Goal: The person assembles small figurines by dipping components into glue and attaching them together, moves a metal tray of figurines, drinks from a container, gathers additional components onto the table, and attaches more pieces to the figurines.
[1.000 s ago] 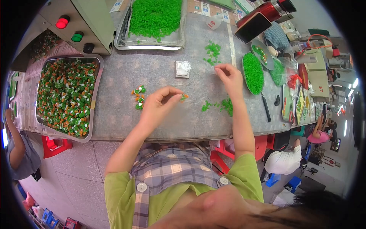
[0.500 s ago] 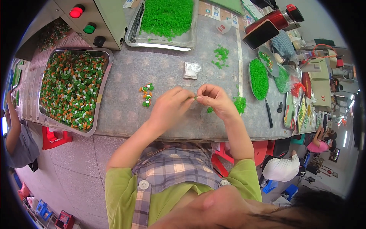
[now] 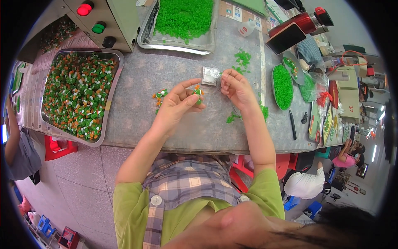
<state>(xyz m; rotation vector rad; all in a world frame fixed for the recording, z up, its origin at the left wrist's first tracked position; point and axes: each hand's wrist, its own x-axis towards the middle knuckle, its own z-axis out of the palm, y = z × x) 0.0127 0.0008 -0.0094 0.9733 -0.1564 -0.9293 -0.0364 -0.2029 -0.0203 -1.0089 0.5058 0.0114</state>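
Observation:
My left hand (image 3: 176,103) pinches a small green, orange and white plastic piece (image 3: 197,92) between thumb and fingers, above the table. To its right, my right hand (image 3: 238,90) is raised with thumb and forefinger pressed together. Whatever lies between those fingertips is too small to make out. They are at the edge of a small clear round dish (image 3: 214,72), which rests on a white square block (image 3: 206,79). Partly behind my left hand lie a few more of the coloured pieces (image 3: 158,96). Loose green bits (image 3: 234,118) lie beside my right wrist.
A metal tray (image 3: 112,89) heaped with coloured pieces stands on the left, below a machine with buttons (image 3: 98,27). Another tray (image 3: 176,48) holds green bits at the back. On the right are an oval dish of green bits (image 3: 282,86), a black pen (image 3: 292,125) and a red flask (image 3: 292,24).
My hands, close together before, have moved apart. The right has gone up to the small clear dish; the left has turned, now showing the coloured piece in its fingers.

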